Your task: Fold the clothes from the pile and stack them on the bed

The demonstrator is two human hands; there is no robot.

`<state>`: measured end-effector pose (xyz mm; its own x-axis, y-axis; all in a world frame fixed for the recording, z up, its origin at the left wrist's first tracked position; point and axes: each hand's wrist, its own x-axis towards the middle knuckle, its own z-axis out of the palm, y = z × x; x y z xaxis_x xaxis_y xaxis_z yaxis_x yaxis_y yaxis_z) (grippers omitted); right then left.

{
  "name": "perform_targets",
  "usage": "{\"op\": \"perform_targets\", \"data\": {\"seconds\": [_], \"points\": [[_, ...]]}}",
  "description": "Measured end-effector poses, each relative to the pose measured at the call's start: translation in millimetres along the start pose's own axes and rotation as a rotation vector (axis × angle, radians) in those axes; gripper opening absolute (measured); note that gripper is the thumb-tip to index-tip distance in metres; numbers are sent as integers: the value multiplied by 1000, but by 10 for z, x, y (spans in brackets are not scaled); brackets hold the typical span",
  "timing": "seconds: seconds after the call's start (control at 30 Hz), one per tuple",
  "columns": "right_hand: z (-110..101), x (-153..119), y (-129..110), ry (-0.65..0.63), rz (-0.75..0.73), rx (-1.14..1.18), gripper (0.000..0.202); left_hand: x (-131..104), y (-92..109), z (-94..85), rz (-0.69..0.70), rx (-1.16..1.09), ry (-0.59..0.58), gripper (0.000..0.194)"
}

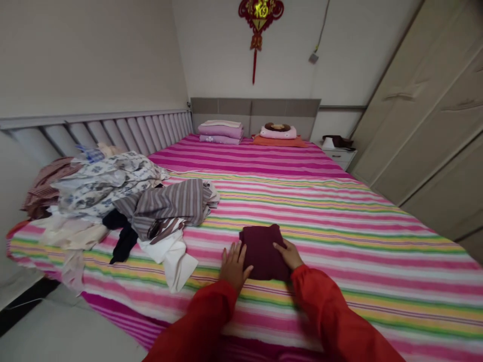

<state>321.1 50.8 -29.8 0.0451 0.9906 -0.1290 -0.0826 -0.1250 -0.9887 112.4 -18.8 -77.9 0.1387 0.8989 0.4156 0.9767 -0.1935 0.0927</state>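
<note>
A maroon garment (264, 253), folded into a compact square, lies on the striped bedspread (324, 221) in front of me. My left hand (234, 266) rests along its left edge with the fingers spread and the palm down. At the right edge, my right hand (289, 254) has its fingers closed on the cloth; the underside of that grip is hidden. Left of my hands is a loose heap of clothes, with a grey striped garment (173, 203), a white cloth (175, 261), a black cloth (123, 241) and a floral garment (109, 183).
Purple folded bedding (221, 131) and a pink pillow (278, 132) are at the headboard (283, 113). A white railing (124, 133) borders the bed on the left. Wardrobe doors (422, 110) and a nightstand (341, 157) stand on the right.
</note>
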Motion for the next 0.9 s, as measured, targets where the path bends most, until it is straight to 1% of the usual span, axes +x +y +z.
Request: {"op": "perform_targets", "data": {"seconds": [0.1, 0.13, 0.2, 0.27, 0.33, 0.37, 0.43, 0.57, 0.63, 0.77, 0.9], "points": [[-671, 30, -151, 66, 3, -70, 49, 136, 181, 61, 69, -40, -13, 59], [-884, 28, -189, 96, 4, -93, 48, 186, 216, 89, 68, -47, -10, 59], [-1269, 17, -246, 148, 15, -133, 46, 275, 249, 153, 21, -48, -1, 61], [-1579, 5, -277, 182, 36, -163, 43, 334, 244, 221, -31, -48, -3, 62], [-1789, 4, -287, 197, 63, -182, 42, 352, 220, 278, -31, -51, -9, 61], [-1856, 9, -287, 198, 77, -189, 42, 348, 208, 299, -18, -51, -9, 61], [-1919, 31, -281, 191, 107, -199, 41, 329, 193, 324, 3, -44, 8, 59], [-1894, 88, -261, 154, 167, -220, 40, 296, 205, 331, -13, -23, 65, 62], [-1881, 114, -250, 139, 176, -247, 43, 295, 220, 330, -41, -15, 62, 64], [-1919, 168, -248, 139, 137, -293, 48, 297, 238, 330, -83, 17, 15, 68], [-2016, 230, -320, 61, 91, -334, 51, 285, 234, 335, -74, 85, 47, 67]]}}
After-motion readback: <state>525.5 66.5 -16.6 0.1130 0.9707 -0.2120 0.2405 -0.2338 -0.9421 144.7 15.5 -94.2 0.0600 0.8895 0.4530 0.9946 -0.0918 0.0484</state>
